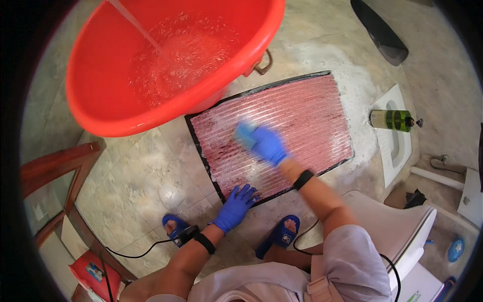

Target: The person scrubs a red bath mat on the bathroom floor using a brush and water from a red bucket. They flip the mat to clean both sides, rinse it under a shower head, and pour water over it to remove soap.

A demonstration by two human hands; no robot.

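Observation:
A ribbed red floor mat (pixel 302 109) with a black border lies flat on the tiles, wet and streaked with white suds. My right hand (pixel 269 146), in a blue glove, grips a light-blue scrubbing brush or sponge (pixel 245 134) against the mat's middle; motion blur hides which it is. Also gloved in blue, my left hand (pixel 234 210) rests with spread fingers on the mat's near left corner and holds nothing.
A big red plastic tub (pixel 151 124) stands beyond the mat while a stream of water (pixel 139 28) pours in. White suds (pixel 358 90) spread rightward toward a squat toilet (pixel 394 151), with a green bottle (pixel 392 120) above it. A wooden door frame (pixel 60 158) is at left.

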